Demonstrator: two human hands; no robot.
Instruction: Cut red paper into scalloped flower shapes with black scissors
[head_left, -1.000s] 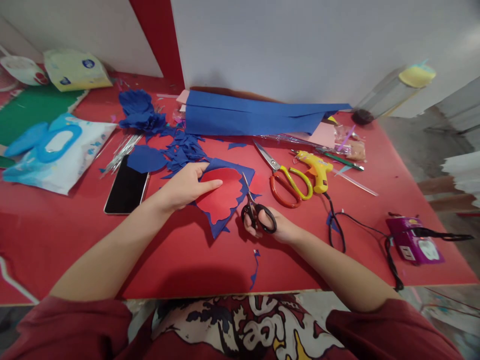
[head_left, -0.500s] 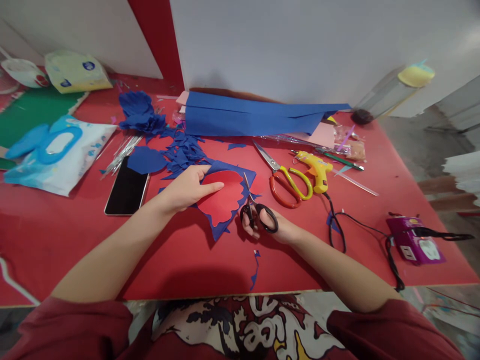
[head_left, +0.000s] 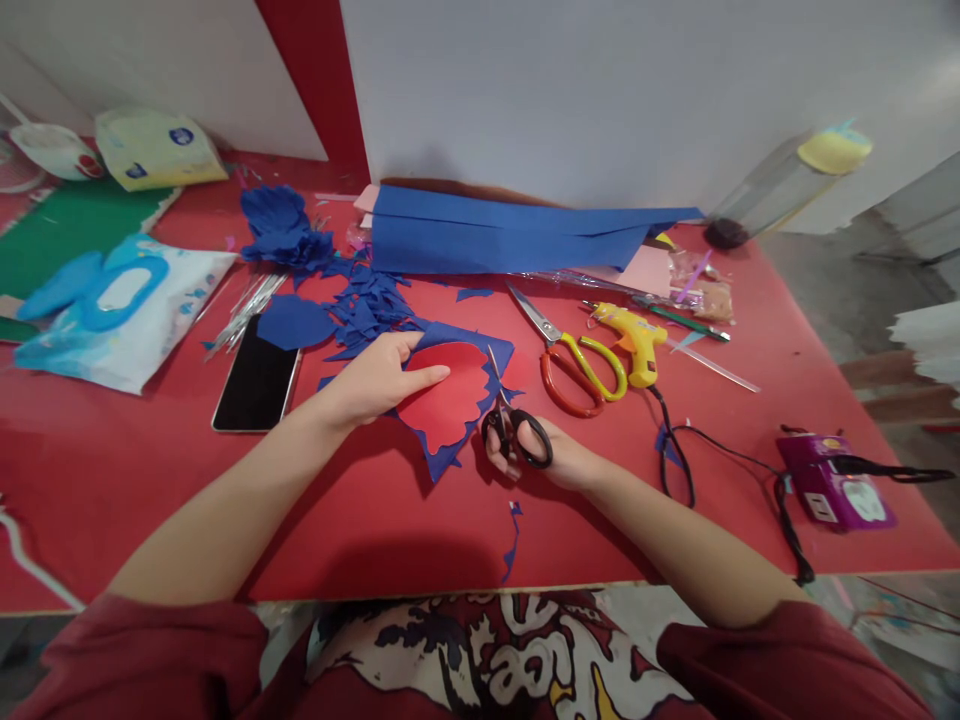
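My left hand [head_left: 379, 382] pinches a red wavy-edged paper shape [head_left: 444, 402] together with the blue paper [head_left: 480, 342] under it, thumb on top and fingers hidden beneath. In my right hand [head_left: 551, 448] is a small pair of scissors [head_left: 517, 432] with black handles. Their blades point away from me and lie at the right edge of the blue paper, beside the red shape. A thin blue paper offcut [head_left: 512, 542] lies on the red table just below.
Large scissors [head_left: 574, 365] and a yellow glue gun [head_left: 636, 340] lie to the right, its cord trailing toward a purple box [head_left: 836, 480]. On the left are a phone [head_left: 259, 380], a wipes pack [head_left: 124, 310] and blue paper scraps [head_left: 367, 305]. Folded blue paper [head_left: 495, 235] sits behind.
Both hands keep their hold and stay almost in place. The whole view has shifted very slightly; the scissors have barely moved against the paper.
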